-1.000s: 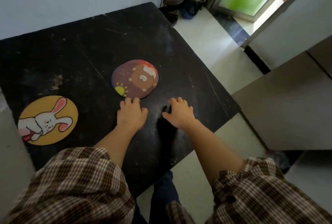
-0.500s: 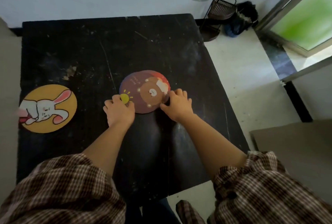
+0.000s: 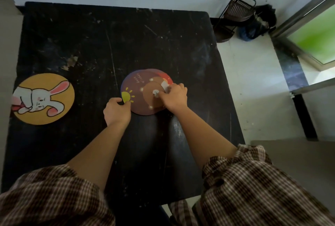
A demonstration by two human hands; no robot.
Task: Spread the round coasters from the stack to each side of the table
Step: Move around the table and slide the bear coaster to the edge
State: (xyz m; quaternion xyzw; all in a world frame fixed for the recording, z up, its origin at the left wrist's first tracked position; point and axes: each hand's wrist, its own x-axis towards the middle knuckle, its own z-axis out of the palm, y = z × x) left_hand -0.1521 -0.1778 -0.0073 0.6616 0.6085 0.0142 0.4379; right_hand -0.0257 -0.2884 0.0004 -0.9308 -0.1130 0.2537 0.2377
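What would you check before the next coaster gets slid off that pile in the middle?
1. Left hand on the pile's near-left edge: ok.
2. Right hand on the top coaster: ok, fingers lie on the bear picture.
3. Top coaster separated from those beneath: cannot tell; lower edges peek out at the far right.
4. Right side of the table free to receive one: ok.
5. Rabbit coaster already placed at the left: ok, it slightly overhangs the edge.

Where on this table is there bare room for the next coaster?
Free: the far strip of the table by the wall, and the right edge. Crowded: the stack under both hands, and the left edge by the rabbit coaster.
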